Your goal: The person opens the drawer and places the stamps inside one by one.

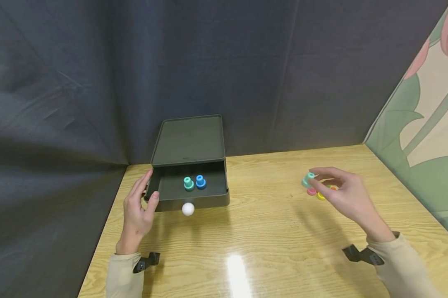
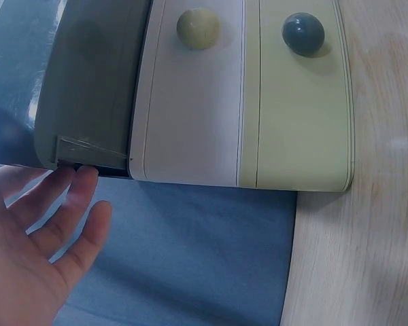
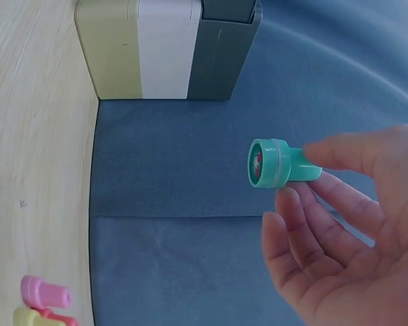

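Observation:
My right hand [image 1: 343,192] pinches a teal toy stamp [image 3: 270,163] by its narrow handle, between thumb and fingers, above the right part of the table. In the right wrist view its round face with a small red and white picture points away from the palm. My left hand [image 1: 138,211] rests at the left front corner of the pulled-out top drawer [image 1: 212,201], fingers along its side and thumb by the front. Inside that drawer stand a green stamp [image 1: 188,184] and a blue stamp [image 1: 200,182]. A white knob [image 1: 188,209] sits on the drawer's front.
The dark drawer cabinet [image 1: 192,138] stands at the back left, against the dark curtain [image 1: 246,82]. Below the right hand lie a pink stamp [image 3: 44,293], a yellow stamp [image 3: 37,317] and other small coloured ones. A flowered wall panel [image 1: 432,124] borders the table's right side.

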Motion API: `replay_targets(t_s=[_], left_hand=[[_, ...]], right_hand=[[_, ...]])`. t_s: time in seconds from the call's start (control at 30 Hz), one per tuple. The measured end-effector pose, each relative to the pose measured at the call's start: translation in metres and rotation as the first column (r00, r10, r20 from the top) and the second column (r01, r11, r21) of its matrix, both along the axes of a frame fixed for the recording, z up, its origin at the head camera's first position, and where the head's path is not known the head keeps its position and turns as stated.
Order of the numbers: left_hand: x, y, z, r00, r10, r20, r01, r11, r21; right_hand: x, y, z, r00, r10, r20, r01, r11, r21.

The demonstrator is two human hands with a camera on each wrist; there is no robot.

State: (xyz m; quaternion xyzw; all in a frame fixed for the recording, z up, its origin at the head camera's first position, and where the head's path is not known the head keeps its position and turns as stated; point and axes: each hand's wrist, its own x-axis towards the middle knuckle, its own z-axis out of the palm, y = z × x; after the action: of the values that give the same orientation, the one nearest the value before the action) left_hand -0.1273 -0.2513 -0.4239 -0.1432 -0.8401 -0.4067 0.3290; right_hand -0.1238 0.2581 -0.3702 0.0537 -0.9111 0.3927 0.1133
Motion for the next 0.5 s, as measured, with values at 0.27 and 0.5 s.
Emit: replay_targets(t_s=[0.27, 0.5], left_hand=[[0.000, -0.001, 0.000, 1.000, -0.004, -0.004, 0.004, 1.000, 0.003], [-0.001, 0.000, 0.000, 1.000, -0.015, -0.017, 0.015, 1.000, 0.001]], right_hand=[[-0.002, -0.010, 0.006, 1.000, 0.022, 0.005, -0.022, 1.000, -0.013], [-0.004, -0.017, 0.011, 0.999, 0.042, 0.017, -0.041, 0.999, -0.019]])
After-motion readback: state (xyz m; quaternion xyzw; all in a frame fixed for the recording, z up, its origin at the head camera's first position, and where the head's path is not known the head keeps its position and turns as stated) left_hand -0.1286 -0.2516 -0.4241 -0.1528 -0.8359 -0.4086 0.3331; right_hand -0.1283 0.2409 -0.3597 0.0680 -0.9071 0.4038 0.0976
